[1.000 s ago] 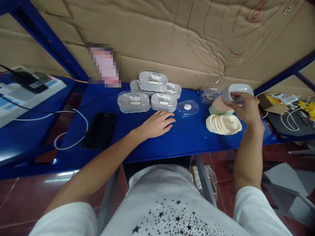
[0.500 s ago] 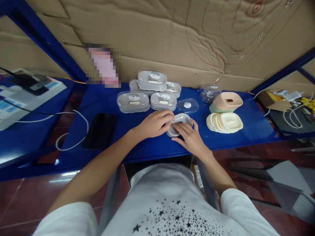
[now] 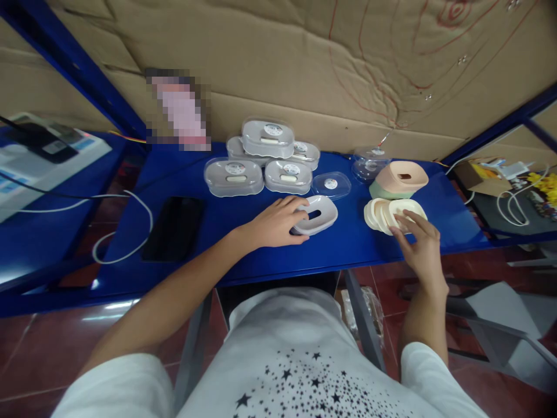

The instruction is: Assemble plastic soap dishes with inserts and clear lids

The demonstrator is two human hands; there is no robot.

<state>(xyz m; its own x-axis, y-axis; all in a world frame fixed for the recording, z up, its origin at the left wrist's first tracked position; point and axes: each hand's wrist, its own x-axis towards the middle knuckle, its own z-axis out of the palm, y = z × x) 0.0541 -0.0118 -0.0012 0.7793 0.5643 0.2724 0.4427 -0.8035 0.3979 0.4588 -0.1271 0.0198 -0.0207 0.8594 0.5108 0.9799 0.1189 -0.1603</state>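
My left hand (image 3: 275, 222) grips the left end of a grey oval soap-dish base (image 3: 317, 213) that lies on the blue table (image 3: 243, 244). My right hand (image 3: 416, 245) reaches with spread fingers to the front of a fanned stack of cream oval trays (image 3: 394, 215), its fingertips touching the nearest one. Behind that stack stands a pile of pink and green oval bases (image 3: 398, 179). A single clear lid (image 3: 331, 185) lies just beyond the grey base.
Several closed clear-lidded boxes (image 3: 265, 162) are piled at the back centre. A black phone (image 3: 173, 227) and a white cable (image 3: 117, 229) lie to the left. More clear lids (image 3: 369, 164) sit at the back right. Cardboard lines the wall behind.
My right hand carried the grey base from the right pile to the table centre, left it with my left hand, then moved right to the cream trays.
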